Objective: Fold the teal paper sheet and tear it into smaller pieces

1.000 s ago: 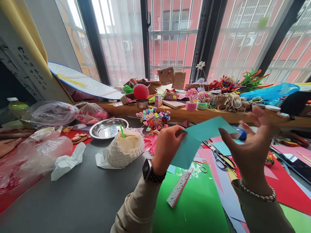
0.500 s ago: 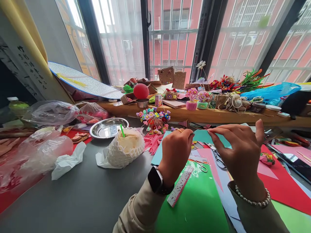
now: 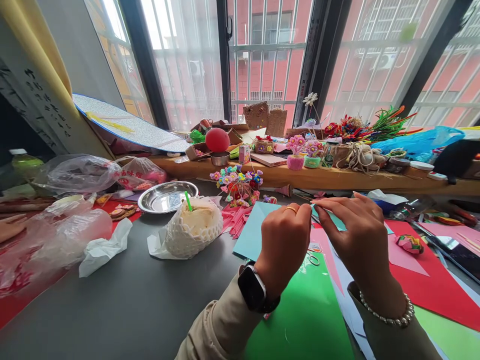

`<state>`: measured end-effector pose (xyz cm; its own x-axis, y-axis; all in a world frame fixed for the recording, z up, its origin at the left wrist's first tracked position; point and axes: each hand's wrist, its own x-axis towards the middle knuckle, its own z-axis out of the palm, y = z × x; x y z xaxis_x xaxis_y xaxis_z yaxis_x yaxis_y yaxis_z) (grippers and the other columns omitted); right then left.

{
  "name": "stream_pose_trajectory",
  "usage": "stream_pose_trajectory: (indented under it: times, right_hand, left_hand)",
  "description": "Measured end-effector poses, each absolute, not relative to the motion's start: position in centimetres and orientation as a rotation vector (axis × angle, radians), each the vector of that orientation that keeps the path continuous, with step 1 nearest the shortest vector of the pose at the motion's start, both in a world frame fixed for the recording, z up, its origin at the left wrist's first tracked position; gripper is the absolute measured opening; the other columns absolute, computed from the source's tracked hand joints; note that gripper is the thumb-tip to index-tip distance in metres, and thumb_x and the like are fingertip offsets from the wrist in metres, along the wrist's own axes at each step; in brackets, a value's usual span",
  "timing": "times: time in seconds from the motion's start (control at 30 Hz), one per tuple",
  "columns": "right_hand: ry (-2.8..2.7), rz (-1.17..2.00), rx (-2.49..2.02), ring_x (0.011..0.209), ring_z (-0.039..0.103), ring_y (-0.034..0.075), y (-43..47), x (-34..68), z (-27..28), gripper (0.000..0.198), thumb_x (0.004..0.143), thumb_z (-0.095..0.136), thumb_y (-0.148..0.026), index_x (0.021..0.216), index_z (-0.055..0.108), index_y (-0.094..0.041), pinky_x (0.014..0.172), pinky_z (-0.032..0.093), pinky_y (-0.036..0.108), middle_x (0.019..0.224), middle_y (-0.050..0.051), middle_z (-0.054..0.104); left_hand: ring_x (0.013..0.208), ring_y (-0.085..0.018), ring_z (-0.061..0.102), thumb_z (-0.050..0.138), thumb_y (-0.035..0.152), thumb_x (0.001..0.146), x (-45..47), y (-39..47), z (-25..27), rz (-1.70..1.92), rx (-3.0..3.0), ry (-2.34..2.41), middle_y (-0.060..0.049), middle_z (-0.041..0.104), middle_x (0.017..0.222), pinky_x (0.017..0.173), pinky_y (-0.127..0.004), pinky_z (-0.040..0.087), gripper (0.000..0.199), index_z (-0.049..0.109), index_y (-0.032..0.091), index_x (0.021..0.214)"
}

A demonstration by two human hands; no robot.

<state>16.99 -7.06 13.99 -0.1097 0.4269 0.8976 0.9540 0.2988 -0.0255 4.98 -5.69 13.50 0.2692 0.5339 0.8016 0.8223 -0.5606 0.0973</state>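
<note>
Above the table, my left hand (image 3: 287, 245) and my right hand (image 3: 354, 235) meet at the fingertips, both pinching a small piece of teal paper (image 3: 314, 212). Most of that piece is hidden by my fingers. Behind my left hand lies a light blue sheet (image 3: 252, 232). A green sheet (image 3: 303, 320) is spread below my wrists. Small scissors (image 3: 313, 259) rest at its far edge, partly covered by my left hand. My left forearm hides nearly all of a ruler on the green sheet.
Left of my hands sits a netted coconut (image 3: 195, 225) with a green straw, near a metal plate (image 3: 144, 202). Red paper (image 3: 442, 285) lies at right. Pipe-cleaner flowers (image 3: 238, 182) stand behind. Another person's hand (image 3: 11, 227) shows at far left.
My hands have come closer together, the left one shifting right, so less of the teal paper shows between them. My left forearm now covers the ruler.
</note>
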Motion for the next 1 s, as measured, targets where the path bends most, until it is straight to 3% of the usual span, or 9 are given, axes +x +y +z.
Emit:
stream_pose_trajectory:
  times: [1.0]
  right_hand:
    - [-1.762,-0.682,-1.221,0.076,0.058,0.018,-7.01,17.39,14.03,0.016,0.079,0.046,-0.024,0.078,0.061,-0.018,0.084,0.035,0.039,0.078,0.003,0.066]
  left_hand:
    - [0.051,-0.011,0.049,0.049,0.018,0.078,5.12,-5.48,13.29,-1.168,-2.187,-1.166,0.003,0.057,0.056,0.047,-0.024,0.025,0.010,0.059,0.020,0.076]
